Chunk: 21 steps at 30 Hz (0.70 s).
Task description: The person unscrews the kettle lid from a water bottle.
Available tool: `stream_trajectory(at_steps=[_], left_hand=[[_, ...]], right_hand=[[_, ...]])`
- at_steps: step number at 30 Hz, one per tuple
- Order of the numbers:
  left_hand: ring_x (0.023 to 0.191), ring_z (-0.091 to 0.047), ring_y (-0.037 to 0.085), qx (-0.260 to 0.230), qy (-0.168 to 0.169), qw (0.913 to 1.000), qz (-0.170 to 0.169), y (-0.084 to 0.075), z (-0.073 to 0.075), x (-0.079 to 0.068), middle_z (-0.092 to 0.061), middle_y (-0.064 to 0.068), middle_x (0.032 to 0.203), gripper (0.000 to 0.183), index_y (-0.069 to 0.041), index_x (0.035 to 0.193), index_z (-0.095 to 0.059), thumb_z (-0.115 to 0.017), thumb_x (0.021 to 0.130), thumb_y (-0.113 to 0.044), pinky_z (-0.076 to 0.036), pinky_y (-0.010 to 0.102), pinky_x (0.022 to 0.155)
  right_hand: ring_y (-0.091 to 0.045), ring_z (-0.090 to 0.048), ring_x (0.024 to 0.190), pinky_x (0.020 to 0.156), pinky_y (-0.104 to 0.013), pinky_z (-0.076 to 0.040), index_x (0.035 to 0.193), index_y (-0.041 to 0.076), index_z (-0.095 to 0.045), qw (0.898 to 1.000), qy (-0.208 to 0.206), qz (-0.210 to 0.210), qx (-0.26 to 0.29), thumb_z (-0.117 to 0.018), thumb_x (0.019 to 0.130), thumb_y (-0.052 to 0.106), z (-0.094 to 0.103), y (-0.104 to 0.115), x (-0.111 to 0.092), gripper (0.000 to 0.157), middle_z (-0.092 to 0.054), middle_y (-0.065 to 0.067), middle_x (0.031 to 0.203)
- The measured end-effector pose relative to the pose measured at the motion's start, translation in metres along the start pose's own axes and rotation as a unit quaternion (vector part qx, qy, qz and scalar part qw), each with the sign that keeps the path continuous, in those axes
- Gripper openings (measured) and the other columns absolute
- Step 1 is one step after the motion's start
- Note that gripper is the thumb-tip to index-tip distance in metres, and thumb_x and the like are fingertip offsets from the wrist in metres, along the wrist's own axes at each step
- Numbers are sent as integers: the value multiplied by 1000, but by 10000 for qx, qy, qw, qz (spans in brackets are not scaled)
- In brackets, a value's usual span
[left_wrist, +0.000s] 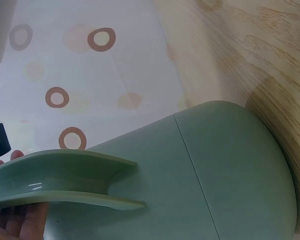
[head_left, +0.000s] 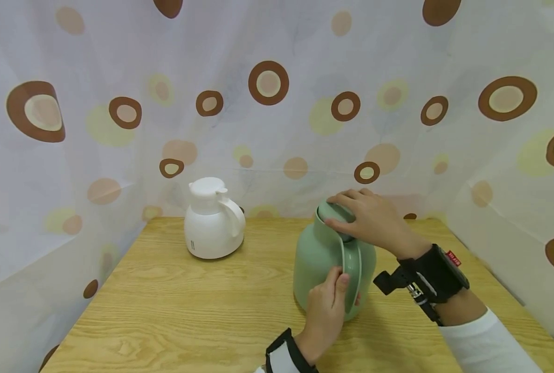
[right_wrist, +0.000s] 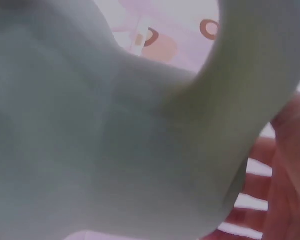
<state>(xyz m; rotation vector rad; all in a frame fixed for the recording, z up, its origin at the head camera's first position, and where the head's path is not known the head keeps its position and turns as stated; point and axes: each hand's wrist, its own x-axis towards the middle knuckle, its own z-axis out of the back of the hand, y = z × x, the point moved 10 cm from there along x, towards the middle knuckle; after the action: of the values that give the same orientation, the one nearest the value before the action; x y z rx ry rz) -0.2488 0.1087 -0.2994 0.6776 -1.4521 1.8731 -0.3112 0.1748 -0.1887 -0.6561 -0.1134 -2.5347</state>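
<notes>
A pale green thermos jug (head_left: 311, 264) stands on the wooden table, its handle (head_left: 352, 261) towards me. My left hand (head_left: 323, 305) grips that handle, thumb on its near side. On top of the jug, my right hand (head_left: 375, 220) holds the round green lid (head_left: 336, 213), fingers over the far side and thumb at the near side. The left wrist view shows the jug's body (left_wrist: 200, 170) from close by, with fingers below the handle. Blurred green jug fills most of the right wrist view, and part of the right hand (right_wrist: 285, 165) appears at the right.
To the left, towards the back of the wooden table (head_left: 188, 311), stands a white jug (head_left: 212, 230) with its handle facing right. A white curtain (head_left: 281, 129) with brown and yellow circles hangs behind the table and along both sides.
</notes>
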Motion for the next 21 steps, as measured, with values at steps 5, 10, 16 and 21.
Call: stream_trajectory(at_steps=[5, 10, 16, 21], left_hand=[[48, -33, -4, 31, -17, 10000, -1, 0, 1, -1, -45, -5, 56, 24, -3, 96, -55, -37, 100, -18, -29, 10, 43], [47, -35, -5, -12, 24, 10000, -11, -1, 1, 0, -52, -1, 59, 24, -3, 96, -54, -36, 101, -18, -30, 10, 42], [47, -37, -5, 34, -8, 10000, -57, -1, 1, -1, -55, 0, 59, 23, -5, 96, -54, -35, 101, -19, -31, 10, 43], [48, -39, -4, 39, -3, 10000, -16, -1, 1, -1, -56, 0, 60, 22, -5, 97, -54, -37, 100, -17, -31, 10, 44]], right_hand=[[-34, -50, 108, 80, -50, -44, 120, 11, -60, 9985, 144, 307, 418, -65, 85, 34, -2, -1, -1, 42, -56, -12, 121], [-35, -50, 107, 82, -51, -42, 121, 10, -58, 9988, 53, 413, 252, -65, 85, 33, -1, 2, 0, 44, -54, -13, 123], [-37, -54, 92, 75, -49, -45, 116, 6, -61, 9963, -556, -8, -649, -63, 82, 48, 6, 5, -3, 54, -58, -17, 109], [-37, -54, 91, 73, -47, -46, 114, 5, -62, 9978, -373, -163, -530, -63, 83, 45, 5, 4, -4, 51, -59, -18, 108]])
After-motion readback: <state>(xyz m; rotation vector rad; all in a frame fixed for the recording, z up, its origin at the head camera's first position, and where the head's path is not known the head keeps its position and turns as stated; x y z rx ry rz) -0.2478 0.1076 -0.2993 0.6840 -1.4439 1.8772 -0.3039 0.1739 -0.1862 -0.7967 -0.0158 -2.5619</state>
